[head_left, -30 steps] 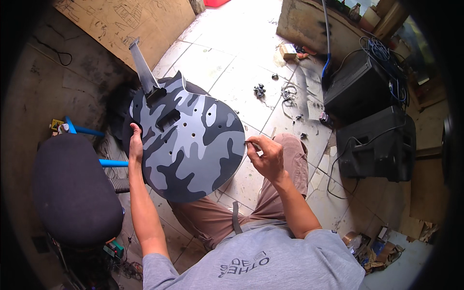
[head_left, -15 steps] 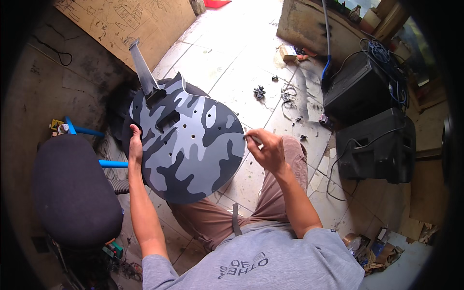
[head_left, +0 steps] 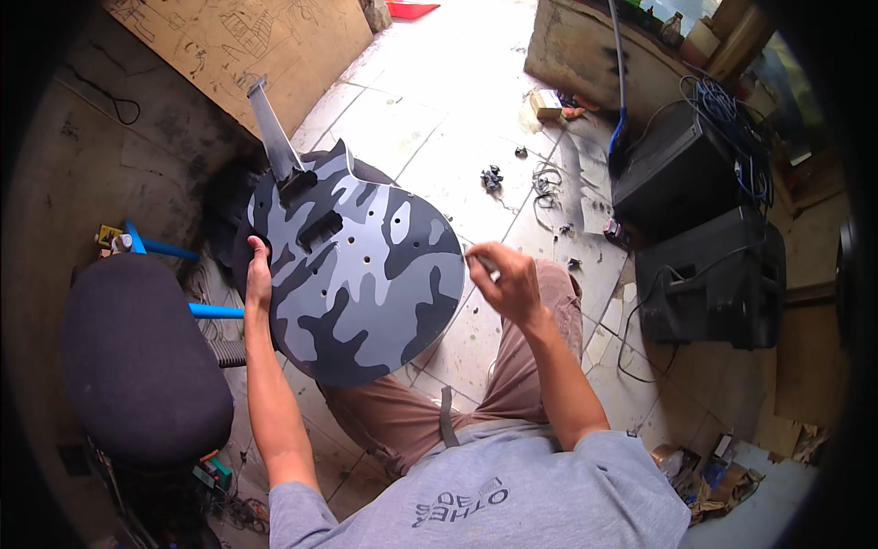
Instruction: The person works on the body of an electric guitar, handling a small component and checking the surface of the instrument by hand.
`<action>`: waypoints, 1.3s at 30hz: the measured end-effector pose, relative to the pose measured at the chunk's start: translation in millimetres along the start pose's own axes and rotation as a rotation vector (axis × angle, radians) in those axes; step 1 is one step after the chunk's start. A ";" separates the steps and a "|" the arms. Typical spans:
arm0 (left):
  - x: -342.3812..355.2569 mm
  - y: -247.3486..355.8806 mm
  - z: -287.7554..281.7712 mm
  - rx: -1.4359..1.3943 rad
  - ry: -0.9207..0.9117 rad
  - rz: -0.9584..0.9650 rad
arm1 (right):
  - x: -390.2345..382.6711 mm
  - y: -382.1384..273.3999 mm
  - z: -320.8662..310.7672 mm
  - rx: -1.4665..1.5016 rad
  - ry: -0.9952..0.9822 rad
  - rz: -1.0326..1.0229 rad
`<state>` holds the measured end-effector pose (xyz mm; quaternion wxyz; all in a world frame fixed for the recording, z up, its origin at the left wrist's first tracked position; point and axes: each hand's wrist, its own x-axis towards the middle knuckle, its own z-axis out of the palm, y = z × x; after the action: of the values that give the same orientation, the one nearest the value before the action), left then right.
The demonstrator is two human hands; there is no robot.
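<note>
- Your right hand [head_left: 510,285] hovers just off the lower right edge of the guitar body [head_left: 357,274], fingers curled and pinched on a small pale piece at the fingertips; too small to tell what it is.
- Your left hand [head_left: 258,279] is wrapped over the body's opposite, left edge, fingers closed on the rim.
- The camouflage-painted body sits between your two hands, propped on your lap and tilted up toward you.
- Its long axis runs from your knee up and to the left, with the bare neck [head_left: 271,135] pointing away toward the cardboard sheet [head_left: 247,41].
- From the right hand, the painted face lies directly leftward, close by.
- A dark stool seat [head_left: 137,357] sits to your left, and black speaker cabinets [head_left: 709,238] stand to your right on the tiled floor [head_left: 430,110].
</note>
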<state>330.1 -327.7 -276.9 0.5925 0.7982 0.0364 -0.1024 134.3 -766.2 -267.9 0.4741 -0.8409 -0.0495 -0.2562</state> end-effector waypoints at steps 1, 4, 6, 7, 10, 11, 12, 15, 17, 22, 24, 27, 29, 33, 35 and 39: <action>1.1 0.2 -0.8 -0.020 -0.019 -0.026 | 8.5 2.5 -0.7 -0.020 0.010 0.001; 2.2 -3.5 -2.9 0.043 0.017 0.022 | 7.4 -3.4 0.7 0.007 0.058 -0.039; 2.0 -6.3 -5.3 0.090 0.055 0.047 | -4.2 -8.2 3.1 -0.052 0.061 -0.096; 1.7 -7.1 -7.4 0.095 0.067 0.036 | -10.7 -11.0 3.9 -0.082 0.061 -0.126; 1.9 -7.6 -9.0 0.068 0.032 0.041 | -24.7 -20.0 3.1 -0.181 0.098 -0.131; 2.1 -7.3 -9.0 0.045 0.009 0.047 | -28.1 -24.8 1.7 -0.227 0.101 -0.152; 2.1 -5.4 -7.0 0.022 -0.018 0.054 | -31.9 -28.7 1.9 -0.231 0.099 -0.161; -3.4 1.2 -1.4 0.003 -0.032 0.053 | -42.6 -40.7 2.6 -0.260 0.090 -0.194; -8.2 8.9 3.7 0.007 -0.037 0.021 | -50.1 -47.8 3.8 -0.259 0.078 -0.198; -5.8 3.4 -3.2 0.002 -0.038 0.030 | -68.8 -68.3 16.0 -0.246 0.071 -0.206; -3.4 -0.3 -5.5 -0.008 -0.042 0.031 | -73.9 -75.3 19.0 -0.240 0.062 -0.198; -0.1 -4.6 -5.5 -0.022 -0.053 0.027 | -79.3 -81.7 24.7 -0.193 0.065 -0.199; 0.8 -5.9 -7.8 -0.031 -0.062 0.025 | -86.6 -86.8 29.3 -0.168 0.025 -0.152; 3.3 -8.0 -7.3 -0.047 -0.073 0.017 | -89.6 -86.1 31.3 -0.128 0.016 -0.080; 3.9 -9.2 -8.2 -0.058 -0.080 0.014 | -86.2 -82.2 30.2 -0.117 0.043 -0.059; 3.6 -10.4 -12.7 -0.071 -0.069 0.001 | -72.6 -67.2 23.4 -0.110 0.093 -0.021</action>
<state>333.3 -312.7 -283.8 0.6215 0.7726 0.0189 -0.1283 58.7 -698.7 -260.5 0.4264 -0.8523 -0.0220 -0.3022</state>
